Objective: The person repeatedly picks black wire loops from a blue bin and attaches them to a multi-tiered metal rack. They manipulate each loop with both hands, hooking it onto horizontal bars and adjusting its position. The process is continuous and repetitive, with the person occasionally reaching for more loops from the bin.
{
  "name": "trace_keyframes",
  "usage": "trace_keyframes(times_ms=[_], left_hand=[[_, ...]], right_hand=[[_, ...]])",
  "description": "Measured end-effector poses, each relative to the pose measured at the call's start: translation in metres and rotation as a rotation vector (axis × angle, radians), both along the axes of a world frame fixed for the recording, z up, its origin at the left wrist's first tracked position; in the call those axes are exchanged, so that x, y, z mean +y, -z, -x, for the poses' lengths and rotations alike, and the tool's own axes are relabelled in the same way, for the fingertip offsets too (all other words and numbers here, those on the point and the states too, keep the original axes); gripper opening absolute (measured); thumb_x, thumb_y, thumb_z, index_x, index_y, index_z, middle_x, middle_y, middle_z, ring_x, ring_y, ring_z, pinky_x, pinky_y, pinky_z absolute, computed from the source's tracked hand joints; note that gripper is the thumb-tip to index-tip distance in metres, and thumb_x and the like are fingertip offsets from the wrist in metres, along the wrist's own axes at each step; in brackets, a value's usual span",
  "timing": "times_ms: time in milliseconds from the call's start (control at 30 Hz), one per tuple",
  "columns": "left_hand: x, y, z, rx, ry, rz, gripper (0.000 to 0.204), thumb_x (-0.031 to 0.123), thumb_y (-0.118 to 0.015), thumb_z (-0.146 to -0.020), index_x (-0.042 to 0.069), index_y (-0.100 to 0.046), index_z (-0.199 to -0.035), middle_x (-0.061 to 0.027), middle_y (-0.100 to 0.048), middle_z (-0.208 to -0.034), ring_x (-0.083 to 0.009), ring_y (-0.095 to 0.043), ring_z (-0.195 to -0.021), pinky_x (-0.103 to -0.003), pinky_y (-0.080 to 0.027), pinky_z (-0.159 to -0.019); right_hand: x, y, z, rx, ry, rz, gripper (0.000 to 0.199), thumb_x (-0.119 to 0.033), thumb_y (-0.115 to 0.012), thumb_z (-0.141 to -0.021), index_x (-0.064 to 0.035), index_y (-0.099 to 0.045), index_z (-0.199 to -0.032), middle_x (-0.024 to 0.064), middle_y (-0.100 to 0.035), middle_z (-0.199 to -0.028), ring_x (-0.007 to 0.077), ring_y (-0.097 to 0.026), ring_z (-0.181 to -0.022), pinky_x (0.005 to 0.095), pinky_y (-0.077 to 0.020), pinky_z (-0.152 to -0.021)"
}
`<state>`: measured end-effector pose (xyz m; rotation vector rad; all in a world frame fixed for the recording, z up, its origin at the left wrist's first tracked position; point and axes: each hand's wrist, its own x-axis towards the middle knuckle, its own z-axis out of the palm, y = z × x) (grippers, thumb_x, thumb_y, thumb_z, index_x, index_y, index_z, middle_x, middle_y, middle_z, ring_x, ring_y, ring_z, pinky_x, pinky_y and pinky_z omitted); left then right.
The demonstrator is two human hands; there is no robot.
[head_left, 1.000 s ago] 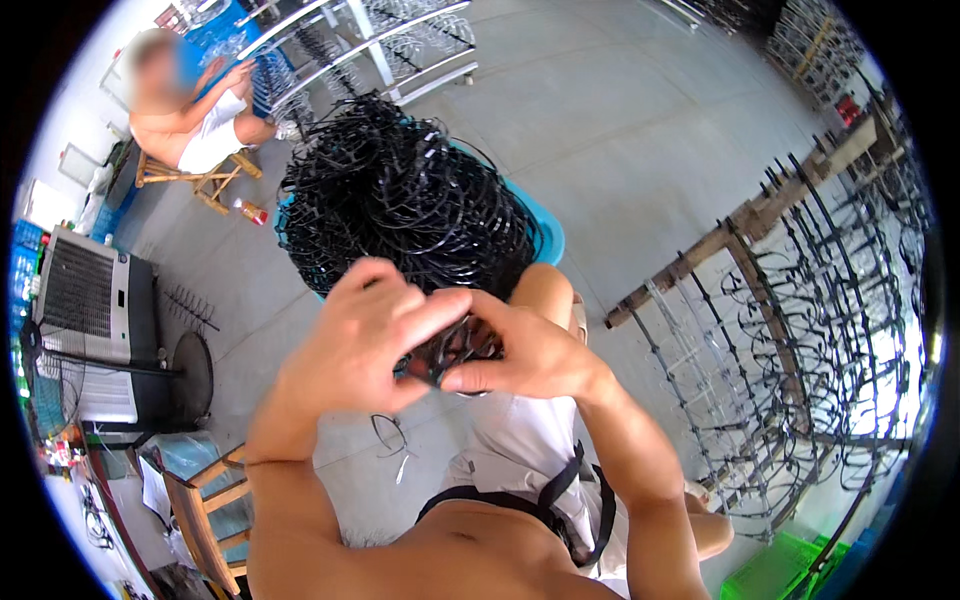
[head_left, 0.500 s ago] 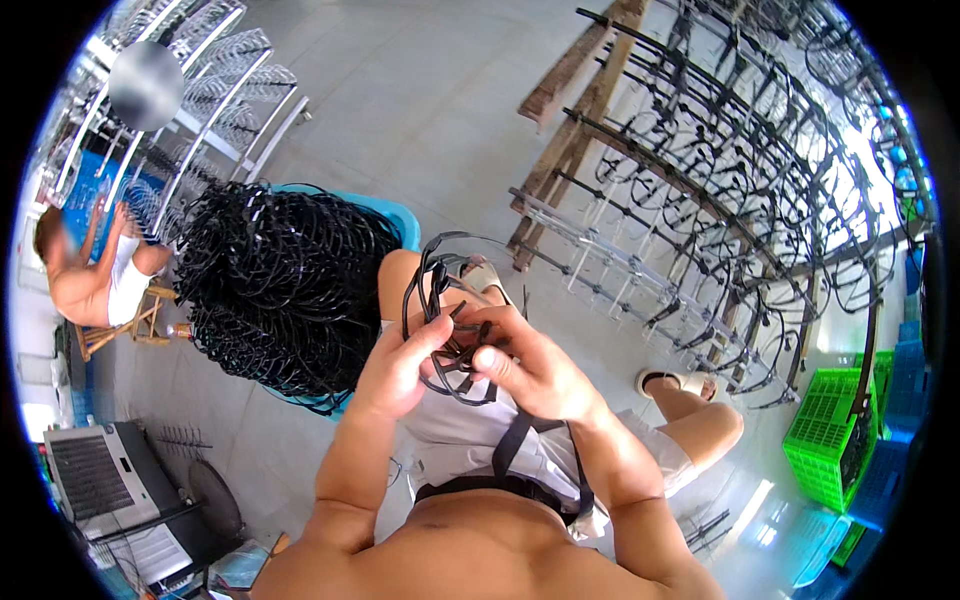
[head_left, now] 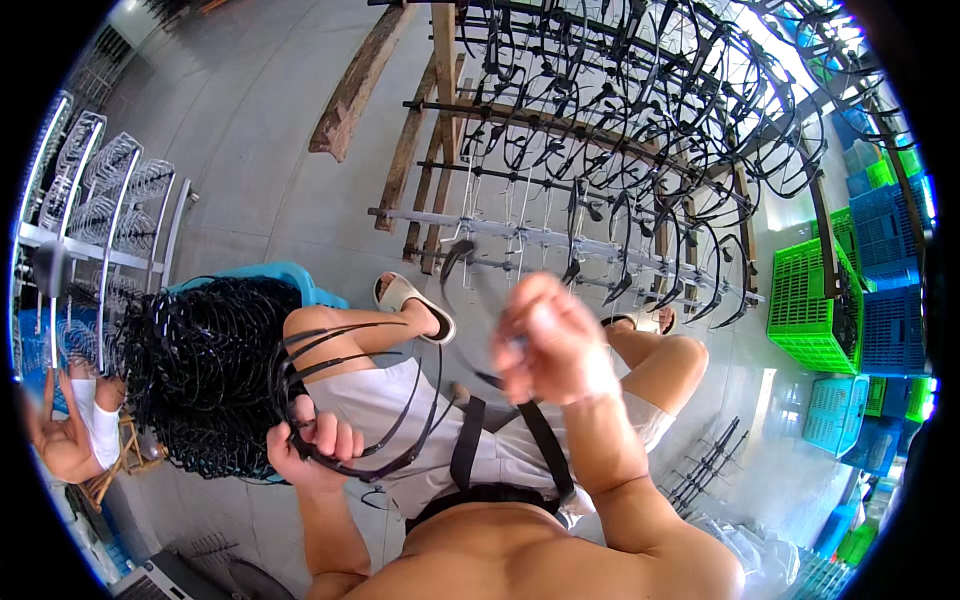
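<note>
My left hand (head_left: 318,445) is closed round a loose bunch of thin black curved bands (head_left: 405,457), which look like headband hoops. Their free ends fan out over my lap. My right hand (head_left: 552,345) is raised in front of me, smeared by motion, its fingers curled on one black hoop (head_left: 458,258). That hoop bows out to the left of the hand, and its upper end is thicker. Beyond my left hand, a big heap of similar black hoops (head_left: 200,370) fills a light-blue tub (head_left: 318,288) beside my knee.
Ahead stands a wooden rack (head_left: 440,130) with rows of bars, many hung with black hoops. Green crates (head_left: 810,300) and blue crates (head_left: 890,330) are stacked at the right. At the left, a metal rack (head_left: 95,250) holds wire pieces; another person (head_left: 75,435) sits near it.
My hands have moved apart from a shared tangle of hoops: the left went left with the bunch, the right rose with one hoop. The view has swung to the right.
</note>
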<state>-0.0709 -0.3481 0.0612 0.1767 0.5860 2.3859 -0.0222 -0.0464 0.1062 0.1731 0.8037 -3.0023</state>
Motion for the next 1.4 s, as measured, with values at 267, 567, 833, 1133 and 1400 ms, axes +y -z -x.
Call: trace_keyframes(times_ms=[267, 567, 833, 1133, 1400], left_hand=[[0.054, 0.003, 0.022, 0.186, 0.151, -0.403, 0.070, 0.031, -0.058, -0.083, 0.007, -0.026, -0.140, -0.0039, -0.055, -0.088, -0.0195, -0.051, -0.079, -0.034, -0.037, -0.070], [0.108, 0.018, 0.032, 0.156, 0.623, -0.808, 0.100, 0.013, -0.063, -0.078, 0.009, 0.009, -0.148, -0.0003, -0.064, -0.104, -0.0260, -0.060, -0.097, -0.041, -0.034, -0.085], [0.113, 0.006, 0.003, 0.671, 0.199, 0.196, 0.108, 0.003, -0.069, -0.075, 0.038, 0.003, -0.148, -0.0216, -0.025, -0.148, -0.0195, -0.058, -0.086, -0.031, -0.045, -0.072], [0.169, 0.065, 0.022, 1.116, -0.098, 0.931, 0.084, -0.001, -0.064, -0.071, 0.000, -0.020, -0.143, -0.0141, -0.056, -0.120, -0.0163, -0.055, -0.074, -0.028, -0.048, -0.068], [0.170, 0.088, 0.035, 1.018, -0.614, 0.995, 0.075, 0.001, -0.069, -0.076, -0.002, -0.027, -0.138, -0.0141, -0.060, -0.108, -0.0151, -0.048, -0.071, -0.029, -0.044, -0.066]], right_hand=[[0.075, 0.031, 0.101, 0.099, 0.327, 0.032, 0.023, -0.019, -0.050, -0.096, -0.0028, -0.053, -0.111, 0.0035, -0.059, -0.085, 0.0132, -0.053, -0.067, 0.0269, -0.0441, -0.058], [0.040, 0.077, 0.080, -0.245, 0.322, 0.007, 0.019, -0.017, -0.050, -0.096, -0.0020, -0.054, -0.107, 0.0044, -0.059, -0.085, 0.0124, -0.054, -0.065, 0.0253, -0.0446, -0.053], [0.034, 0.064, 0.073, -0.323, 0.352, 0.103, 0.018, -0.015, -0.048, -0.097, 0.0003, -0.054, -0.104, 0.0070, -0.058, -0.084, 0.0137, -0.057, -0.068, 0.0266, -0.0510, -0.055], [0.041, 0.050, 0.072, -0.251, 0.289, 0.030, 0.018, -0.014, -0.049, -0.097, 0.0014, -0.054, -0.104, 0.0074, -0.058, -0.085, 0.0142, -0.057, -0.069, 0.0265, -0.0516, -0.057], [0.048, 0.067, 0.124, -0.263, 0.409, -0.104, 0.013, -0.014, -0.054, -0.094, -0.0018, -0.054, -0.096, 0.0076, -0.059, -0.084, 0.0156, -0.057, -0.069, 0.0284, -0.0514, -0.061]])
